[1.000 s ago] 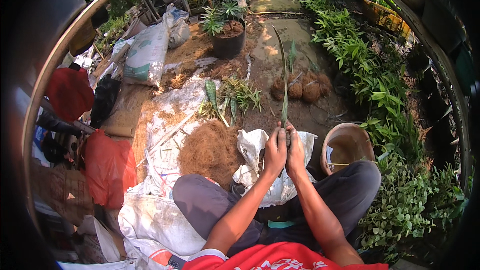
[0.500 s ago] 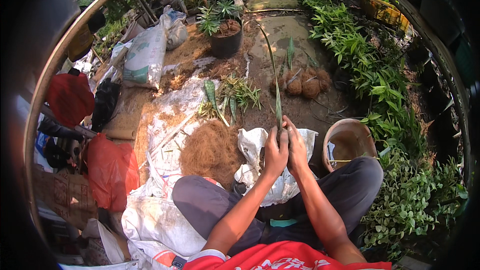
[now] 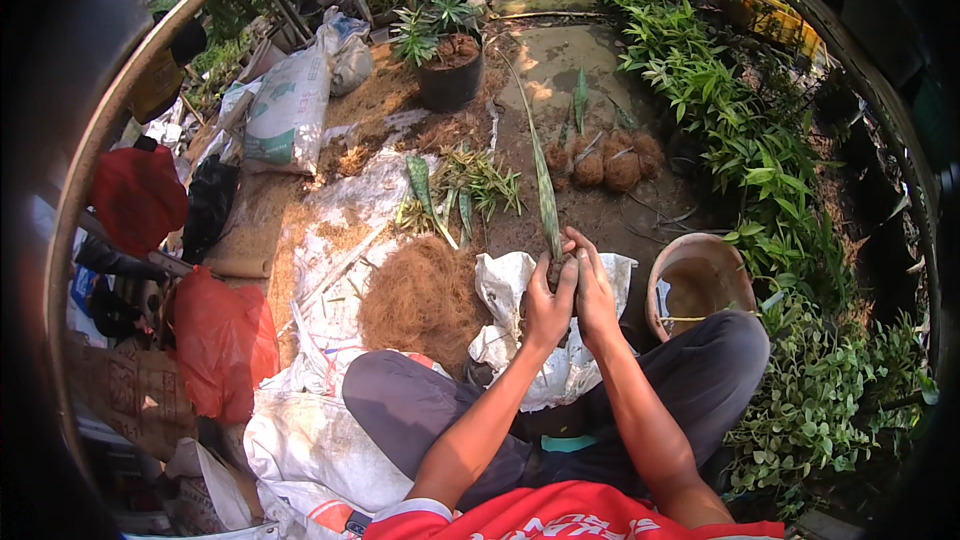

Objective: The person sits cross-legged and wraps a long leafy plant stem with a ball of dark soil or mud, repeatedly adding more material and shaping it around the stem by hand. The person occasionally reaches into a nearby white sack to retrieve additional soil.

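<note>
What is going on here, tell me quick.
A person sits on the ground among nursery plants. Both hands, the left hand and the right hand, are cupped together around the base of a long green leaf cutting, which stands upright over a white sack. A heap of brown coconut fibre lies just to the left, and fibre-wrapped balls sit on the ground ahead.

Far centre: black pot (image 3: 450, 85) holding a leafy plant. Far left: white sack (image 3: 290, 110) lying on the ground. Left: red bag (image 3: 137, 197); nearer, orange plastic bag (image 3: 222, 340). Centre: heap of brown coconut fibre (image 3: 425, 300) on white sheeting (image 3: 330, 240), loose green cuttings (image 3: 465, 185) beyond. Right: clay-coloured bowl (image 3: 700, 280); fibre-wrapped root balls (image 3: 605, 162); row of green shrubs (image 3: 740, 130).
</note>
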Demonstrator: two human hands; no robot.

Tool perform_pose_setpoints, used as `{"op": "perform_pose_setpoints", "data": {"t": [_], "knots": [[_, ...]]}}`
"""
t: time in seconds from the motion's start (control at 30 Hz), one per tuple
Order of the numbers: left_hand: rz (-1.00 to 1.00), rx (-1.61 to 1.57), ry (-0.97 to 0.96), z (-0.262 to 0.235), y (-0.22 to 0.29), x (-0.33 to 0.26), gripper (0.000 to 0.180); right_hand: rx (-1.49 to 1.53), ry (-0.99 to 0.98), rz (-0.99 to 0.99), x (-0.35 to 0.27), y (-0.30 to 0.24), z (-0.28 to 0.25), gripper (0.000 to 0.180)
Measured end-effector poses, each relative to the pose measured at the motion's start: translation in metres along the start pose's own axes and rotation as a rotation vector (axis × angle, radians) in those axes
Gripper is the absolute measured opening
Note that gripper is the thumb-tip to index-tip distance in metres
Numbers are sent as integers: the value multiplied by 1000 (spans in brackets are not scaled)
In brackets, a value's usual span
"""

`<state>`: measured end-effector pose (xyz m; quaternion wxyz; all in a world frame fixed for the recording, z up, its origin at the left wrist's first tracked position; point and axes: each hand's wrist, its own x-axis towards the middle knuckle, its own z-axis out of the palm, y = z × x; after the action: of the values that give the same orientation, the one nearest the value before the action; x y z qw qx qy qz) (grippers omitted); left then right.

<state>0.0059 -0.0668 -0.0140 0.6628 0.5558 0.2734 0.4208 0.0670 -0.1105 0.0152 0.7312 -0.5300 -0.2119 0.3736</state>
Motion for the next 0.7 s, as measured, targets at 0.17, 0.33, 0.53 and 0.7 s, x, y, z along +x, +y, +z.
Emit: {"op": "perform_pose_setpoints", "data": {"t": [0.17, 0.33, 0.53, 0.7], "knots": [[-141, -254, 24, -10, 4, 9, 35, 255, 77, 130, 11, 3, -8, 38], [-225, -329, 11, -28, 19, 18, 36, 408, 248, 258, 30, 7, -38, 35], [-264, -464, -4, -39, 18, 24, 43, 295, 364, 306, 46, 22, -52, 37], [-331, -617, -66, -43, 16, 25, 63, 155, 386, 173, 37, 18, -42, 54]]}}
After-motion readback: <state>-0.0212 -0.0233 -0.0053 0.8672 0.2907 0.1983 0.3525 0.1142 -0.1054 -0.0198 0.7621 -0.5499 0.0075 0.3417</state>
